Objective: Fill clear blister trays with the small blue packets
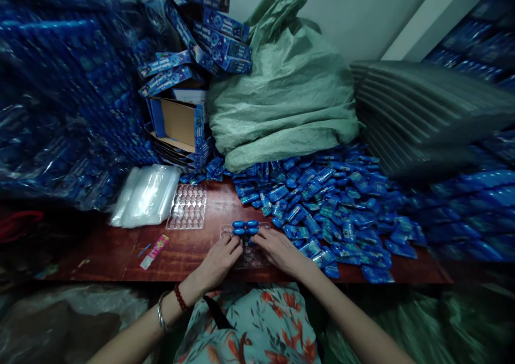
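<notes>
**Clear tray, part-filled, near table edge**

I log both hands on the clear tray [247,248]: left hand [219,259] with fingers curled at its left side, right hand [277,248] likewise at its right; whether they pinch anything I cannot tell. Blue pieces [245,227] fill its far rows. Loose blue packets [333,208] heaped right; spare tray [187,207] far left.

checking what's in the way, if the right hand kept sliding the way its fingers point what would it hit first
The right hand points up-left over the clear blister tray. It would most likely meet the blue capsules seated in that tray first, just ahead of its fingertips; depth there is hard to judge.
</notes>
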`<state>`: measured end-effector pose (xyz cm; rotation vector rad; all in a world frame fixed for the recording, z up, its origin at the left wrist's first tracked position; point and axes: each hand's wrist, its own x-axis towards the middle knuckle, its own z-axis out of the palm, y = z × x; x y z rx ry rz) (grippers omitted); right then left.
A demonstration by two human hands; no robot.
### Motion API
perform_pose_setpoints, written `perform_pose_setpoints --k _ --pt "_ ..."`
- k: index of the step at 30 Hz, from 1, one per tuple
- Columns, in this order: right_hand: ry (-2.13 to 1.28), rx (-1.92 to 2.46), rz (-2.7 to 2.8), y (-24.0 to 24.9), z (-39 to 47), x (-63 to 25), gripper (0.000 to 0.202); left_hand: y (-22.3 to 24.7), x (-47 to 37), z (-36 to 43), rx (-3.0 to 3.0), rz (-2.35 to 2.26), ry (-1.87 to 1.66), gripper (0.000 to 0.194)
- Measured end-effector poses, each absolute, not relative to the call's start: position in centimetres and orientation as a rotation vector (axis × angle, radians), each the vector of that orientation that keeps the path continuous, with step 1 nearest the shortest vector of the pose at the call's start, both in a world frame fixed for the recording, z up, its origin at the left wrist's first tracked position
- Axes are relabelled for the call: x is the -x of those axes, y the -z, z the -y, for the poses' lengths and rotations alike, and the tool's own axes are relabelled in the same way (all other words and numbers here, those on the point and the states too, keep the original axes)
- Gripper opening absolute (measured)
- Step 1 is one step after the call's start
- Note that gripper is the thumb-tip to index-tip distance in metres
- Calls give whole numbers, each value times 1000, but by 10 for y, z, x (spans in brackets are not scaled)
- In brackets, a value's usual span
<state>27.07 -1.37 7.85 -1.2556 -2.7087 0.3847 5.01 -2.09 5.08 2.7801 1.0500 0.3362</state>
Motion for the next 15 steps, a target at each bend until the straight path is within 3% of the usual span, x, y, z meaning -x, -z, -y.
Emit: perform_pose_setpoints --k 8,15 --pt "-269 1375 2649 -76 20 -258 29 -36 -40 17 -2650 -1112 -497 49" --pt "146 1304 2453 -49 29 -256 27 -39 -52 19 -2824 -1110 -433 40"
